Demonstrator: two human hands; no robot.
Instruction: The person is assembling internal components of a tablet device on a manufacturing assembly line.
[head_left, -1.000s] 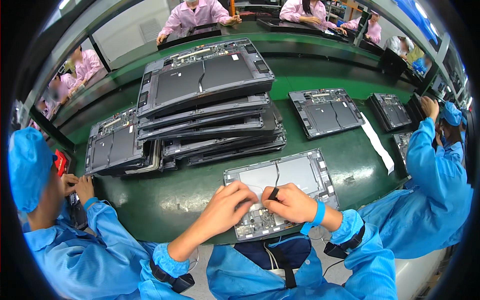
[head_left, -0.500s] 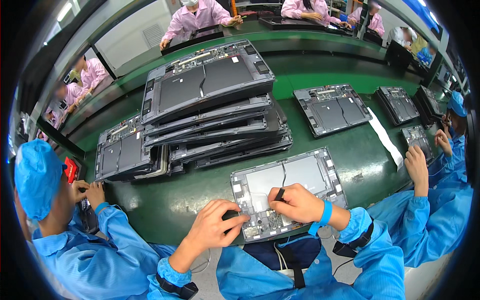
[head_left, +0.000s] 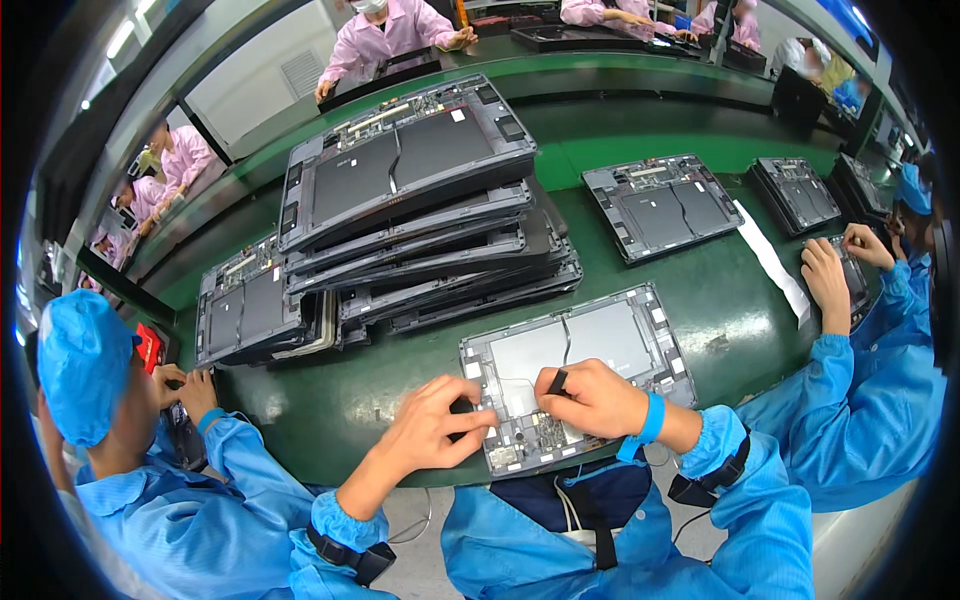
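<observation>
Looking down from the head camera, the person's two bare hands meet over the near edge of an opened grey laptop base that lies flat on the green conveyor table, directly ahead of the torso with its long axis running left to right and tilted slightly up toward the right. The right hand is the nearer one to the work: it rests on the lower middle of the base, fingers curled shut around a small dark tool whose tip points down at the circuit board area just beside it. The left hand comes in from the lower left, fingers drawn together and pressing on the base's near-left corner, touching a small black part there; what that part is cannot be told. The base itself shows a pale silver-grey inner face, a thin dark cable running down the middle, small white labels at the corners and a strip of components along the near edge, partly hidden by both hands. Behind it, well apart, stands a leaning stack of dark laptop bases, with another single base lying to the right. A co-worker in blue sits at the left, and another person's hands work at the right.
</observation>
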